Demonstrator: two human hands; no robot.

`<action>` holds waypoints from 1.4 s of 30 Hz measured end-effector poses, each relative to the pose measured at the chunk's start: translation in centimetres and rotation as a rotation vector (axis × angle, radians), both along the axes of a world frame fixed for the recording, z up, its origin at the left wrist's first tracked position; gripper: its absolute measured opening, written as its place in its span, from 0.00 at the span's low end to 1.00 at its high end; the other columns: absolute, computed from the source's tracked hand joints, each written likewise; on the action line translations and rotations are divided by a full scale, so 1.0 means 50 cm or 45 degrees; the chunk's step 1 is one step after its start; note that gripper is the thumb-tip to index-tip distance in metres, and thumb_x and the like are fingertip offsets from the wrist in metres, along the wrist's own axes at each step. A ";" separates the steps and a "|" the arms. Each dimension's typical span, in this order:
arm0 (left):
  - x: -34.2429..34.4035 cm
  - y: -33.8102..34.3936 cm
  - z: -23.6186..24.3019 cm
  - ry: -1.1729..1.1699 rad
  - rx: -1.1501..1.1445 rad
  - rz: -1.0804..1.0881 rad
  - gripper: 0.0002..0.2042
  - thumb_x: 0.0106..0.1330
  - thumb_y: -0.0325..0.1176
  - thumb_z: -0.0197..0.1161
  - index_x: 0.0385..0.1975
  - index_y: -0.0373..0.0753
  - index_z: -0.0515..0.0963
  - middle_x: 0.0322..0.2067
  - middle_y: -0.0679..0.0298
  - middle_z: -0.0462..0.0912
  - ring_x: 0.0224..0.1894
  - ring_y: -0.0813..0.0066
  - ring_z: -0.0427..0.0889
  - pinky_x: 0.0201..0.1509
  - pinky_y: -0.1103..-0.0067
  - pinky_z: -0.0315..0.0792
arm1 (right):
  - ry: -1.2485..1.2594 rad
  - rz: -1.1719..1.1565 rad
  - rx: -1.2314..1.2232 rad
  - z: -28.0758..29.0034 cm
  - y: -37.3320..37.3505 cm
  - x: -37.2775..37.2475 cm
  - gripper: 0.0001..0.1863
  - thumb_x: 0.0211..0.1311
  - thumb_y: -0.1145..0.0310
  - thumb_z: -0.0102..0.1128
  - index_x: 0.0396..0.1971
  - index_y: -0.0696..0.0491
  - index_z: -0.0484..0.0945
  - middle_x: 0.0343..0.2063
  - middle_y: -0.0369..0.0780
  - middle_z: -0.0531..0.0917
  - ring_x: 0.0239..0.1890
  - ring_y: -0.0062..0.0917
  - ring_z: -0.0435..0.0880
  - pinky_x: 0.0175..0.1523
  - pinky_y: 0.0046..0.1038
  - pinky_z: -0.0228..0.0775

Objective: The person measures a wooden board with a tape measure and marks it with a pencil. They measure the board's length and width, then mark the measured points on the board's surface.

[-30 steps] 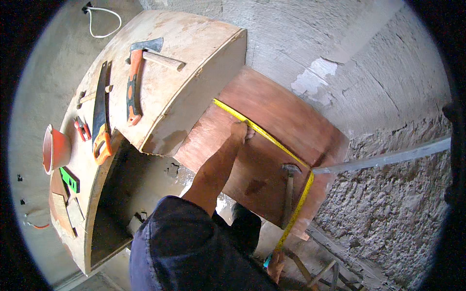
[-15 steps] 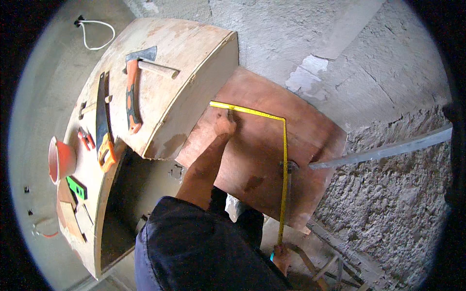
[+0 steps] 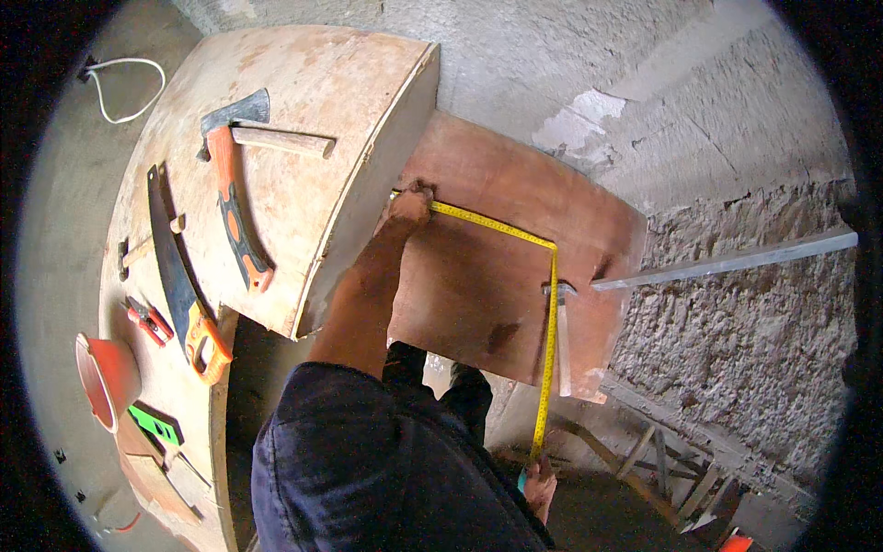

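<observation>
A yellow tape measure (image 3: 492, 223) stretches over a reddish-brown board (image 3: 460, 285), its blade bent sharply near the board's far right part. My left hand (image 3: 409, 204) is closed on the blade near its end, beside the side of the pale wooden box. My right hand (image 3: 541, 488) grips the teal tape case, low in the view past the board's near edge; the case is mostly hidden by my fingers. Under the blade, on the board's right side, lies a claw hammer (image 3: 564, 345) with a wooden handle.
On the pale wooden box (image 3: 322, 74) lie an axe (image 3: 230, 175), a hammer (image 3: 280, 138), a handsaw (image 3: 179, 276), red pruners (image 3: 150, 322) and a green-handled tool (image 3: 154, 425). An orange bucket (image 3: 108, 373) stands there too. A metal bar (image 3: 727, 262) slopes against the rough wall (image 3: 717, 331); wooden framing (image 3: 676, 469) sits below.
My left hand has moved left along the blade to its end beside the box. The view has shifted slightly, and my right hand still holds the tape case.
</observation>
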State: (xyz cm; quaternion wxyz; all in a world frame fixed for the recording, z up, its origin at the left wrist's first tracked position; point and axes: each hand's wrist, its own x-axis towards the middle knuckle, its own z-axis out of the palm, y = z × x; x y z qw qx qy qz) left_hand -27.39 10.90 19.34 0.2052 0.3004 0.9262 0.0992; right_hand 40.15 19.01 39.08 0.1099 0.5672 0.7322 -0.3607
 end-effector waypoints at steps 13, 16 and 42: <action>-0.013 -0.009 0.017 -0.040 0.115 -0.106 0.23 0.62 0.37 0.63 0.59 0.42 0.75 0.63 0.47 0.74 0.63 0.45 0.76 0.64 0.58 0.75 | -0.168 0.071 0.195 -0.101 0.051 -0.022 0.31 0.72 0.40 0.49 0.48 0.55 0.82 0.39 0.56 0.86 0.46 0.60 0.82 0.50 0.54 0.73; -0.016 -0.012 0.005 -0.054 0.168 -0.103 0.23 0.64 0.37 0.61 0.59 0.43 0.75 0.64 0.50 0.74 0.64 0.47 0.76 0.65 0.59 0.75 | -0.162 0.102 0.291 -0.098 0.050 -0.023 0.28 0.71 0.41 0.49 0.48 0.51 0.82 0.39 0.55 0.86 0.47 0.60 0.82 0.51 0.53 0.73; -0.025 -0.005 -0.095 -0.114 0.203 0.085 0.24 0.69 0.37 0.56 0.66 0.46 0.71 0.69 0.46 0.68 0.66 0.44 0.74 0.65 0.58 0.76 | -0.468 0.068 0.309 -0.073 0.044 -0.051 0.24 0.72 0.47 0.51 0.51 0.50 0.82 0.43 0.54 0.85 0.48 0.58 0.82 0.53 0.52 0.74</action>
